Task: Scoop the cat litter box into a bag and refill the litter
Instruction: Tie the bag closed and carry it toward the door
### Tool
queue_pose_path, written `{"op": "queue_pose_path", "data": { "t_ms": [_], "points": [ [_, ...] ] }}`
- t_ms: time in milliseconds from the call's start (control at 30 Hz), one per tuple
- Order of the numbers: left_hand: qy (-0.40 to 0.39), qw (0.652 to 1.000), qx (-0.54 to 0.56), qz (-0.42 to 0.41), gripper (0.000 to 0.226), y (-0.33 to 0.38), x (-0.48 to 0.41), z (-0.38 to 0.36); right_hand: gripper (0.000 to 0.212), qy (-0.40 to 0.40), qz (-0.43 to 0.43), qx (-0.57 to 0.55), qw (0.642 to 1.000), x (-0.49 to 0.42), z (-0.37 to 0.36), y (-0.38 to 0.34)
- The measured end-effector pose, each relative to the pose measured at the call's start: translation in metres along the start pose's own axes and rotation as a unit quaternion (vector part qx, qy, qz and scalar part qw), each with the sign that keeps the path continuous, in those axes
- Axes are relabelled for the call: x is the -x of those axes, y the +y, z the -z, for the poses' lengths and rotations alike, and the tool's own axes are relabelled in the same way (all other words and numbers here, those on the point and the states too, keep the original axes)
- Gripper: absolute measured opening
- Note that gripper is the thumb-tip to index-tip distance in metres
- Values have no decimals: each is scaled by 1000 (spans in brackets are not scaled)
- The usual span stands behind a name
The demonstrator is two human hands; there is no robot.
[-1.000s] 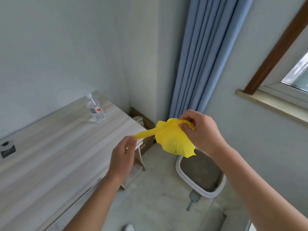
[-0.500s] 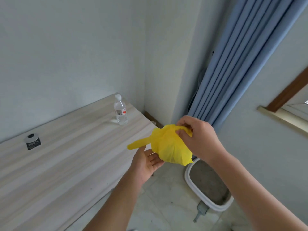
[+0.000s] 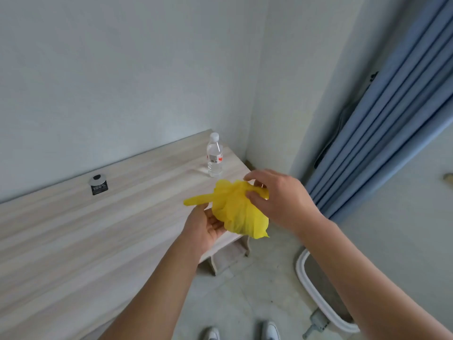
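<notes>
A crumpled yellow plastic bag [image 3: 236, 212] hangs in the air over the corner of the wooden table. My right hand [image 3: 279, 200] pinches its top with thumb and fingers. My left hand [image 3: 204, 225] lies palm up under the bag, fingers relaxed and touching its lower left side; a twisted yellow tail sticks out above it. The white-rimmed litter box [image 3: 316, 290] with grey litter stands on the floor at lower right, mostly hidden behind my right forearm. A grey scoop handle [image 3: 315, 323] lies at its near end.
A long light-wood table [image 3: 85, 229] runs along the left wall, with a clear water bottle [image 3: 214, 155] near its far corner and a small black-and-silver object [image 3: 98, 184]. Blue curtains [image 3: 392, 123] hang at right. Pale floor tiles and my two white shoes [image 3: 242, 333] show below.
The view has swung left and up, so the litter box slid toward the lower right. My left hand let go of the bag's tail and turned palm up beneath the bag.
</notes>
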State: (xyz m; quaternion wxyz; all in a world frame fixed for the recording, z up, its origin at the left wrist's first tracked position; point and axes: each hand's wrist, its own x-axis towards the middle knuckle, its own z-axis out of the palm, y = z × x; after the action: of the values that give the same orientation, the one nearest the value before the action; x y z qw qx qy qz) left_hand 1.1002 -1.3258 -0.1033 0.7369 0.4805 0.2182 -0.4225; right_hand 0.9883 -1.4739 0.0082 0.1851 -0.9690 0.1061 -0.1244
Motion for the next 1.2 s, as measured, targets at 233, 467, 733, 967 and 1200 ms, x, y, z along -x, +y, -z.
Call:
{"op": "queue_pose_path", "data": {
  "t_ms": [233,467,733,967,1200],
  "points": [
    [64,995,72,-36,42,-19,9,6,19,-34,85,0,996,-18,-15,11],
    [116,976,163,-88,42,-62,34,25,15,-58,206,-46,976,-25,-12,-1],
    [169,935,270,-156,43,-87,92,79,15,-118,331,-82,933,-8,-30,-67],
    [211,897,333,-201,45,-107,155,161,16,-163,421,-82,889,31,-56,-164],
    [252,852,394,-236,48,-143,231,269,16,-205,482,-95,846,96,-96,-277]
  ]
}}
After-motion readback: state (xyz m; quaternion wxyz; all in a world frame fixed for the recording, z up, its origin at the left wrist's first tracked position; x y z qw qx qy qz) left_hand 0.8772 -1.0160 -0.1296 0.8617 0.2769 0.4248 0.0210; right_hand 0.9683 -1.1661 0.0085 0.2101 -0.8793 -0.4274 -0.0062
